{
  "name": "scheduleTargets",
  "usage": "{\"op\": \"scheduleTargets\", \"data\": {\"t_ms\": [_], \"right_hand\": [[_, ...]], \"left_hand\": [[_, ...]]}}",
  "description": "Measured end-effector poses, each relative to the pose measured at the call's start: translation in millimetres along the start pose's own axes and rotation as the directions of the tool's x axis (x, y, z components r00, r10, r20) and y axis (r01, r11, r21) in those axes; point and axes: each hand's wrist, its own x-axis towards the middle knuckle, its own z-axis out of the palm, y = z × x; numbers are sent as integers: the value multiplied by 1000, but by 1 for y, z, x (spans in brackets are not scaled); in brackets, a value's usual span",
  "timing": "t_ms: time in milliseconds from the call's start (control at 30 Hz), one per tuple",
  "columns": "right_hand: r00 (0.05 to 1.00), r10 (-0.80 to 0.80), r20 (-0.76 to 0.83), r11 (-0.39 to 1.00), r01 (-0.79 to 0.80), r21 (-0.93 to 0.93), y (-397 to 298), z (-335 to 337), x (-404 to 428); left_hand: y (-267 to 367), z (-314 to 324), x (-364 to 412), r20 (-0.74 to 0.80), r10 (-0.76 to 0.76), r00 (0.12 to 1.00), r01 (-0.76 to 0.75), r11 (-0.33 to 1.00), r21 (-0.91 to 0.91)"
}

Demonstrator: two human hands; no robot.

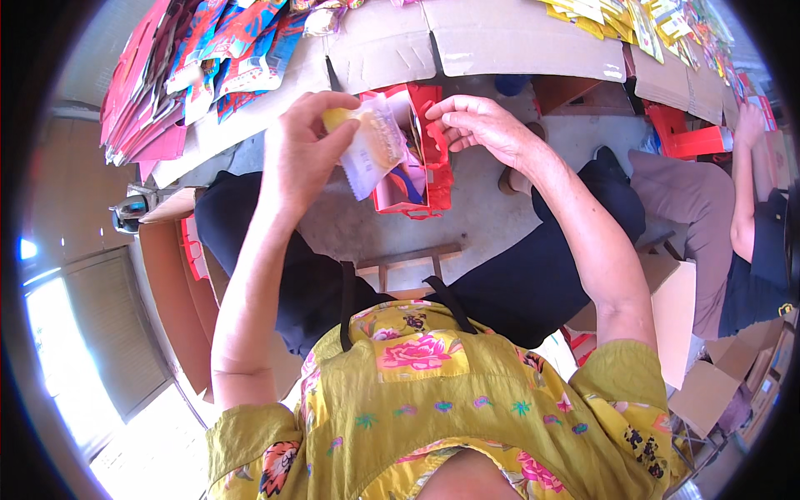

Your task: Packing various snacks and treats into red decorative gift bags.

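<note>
Between my knees stands an upright red gift bag [442, 187], its top open, with wrapped items of several colours inside. My left hand [312, 140] pinches a clear plastic packet [373, 147] by its upper edge; the packet holds something pale and yellowish and hangs over the left part of the bag. Beside the bag's right rim is my right hand [478, 128], its fingers curled and apart. The fingertips are close to the red rim; whether they touch it I cannot tell.
Cardboard [531, 40] covers the table ahead. Flat red bags [134, 94] and blue-red packets [250, 69] lie left, yellow packets [644, 22] right. Open cartons [172, 300] flank me. A co-worker [687, 200] sits at the right. A wooden stool [409, 259] is below.
</note>
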Motion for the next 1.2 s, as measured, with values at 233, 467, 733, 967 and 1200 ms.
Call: {"op": "scheduleTargets", "data": {"t_ms": [233,467,733,967,1200], "right_hand": [[1000,3,-16,1000,-3,-3,-5,-2,-1],[1000,-15,5,1000,15,-20,-5,-3,-1],[1000,-19,-10,1000,19,-20,-2,-5,-2],[988,-138,69,986,130,107,-8,3,-3],[965,-212,153,975,199,93,-6,7,0]], "left_hand": [[-20,42,17,63,255,965,-261,905,335],[-54,66,12,277,137,951,-266,820,507],[-45,53,12,73,180,981,-194,924,329],[-118,46,-7,-44,-409,911,380,878,-289],[-148,71,-8,275,-603,749,644,564,-517]]}}
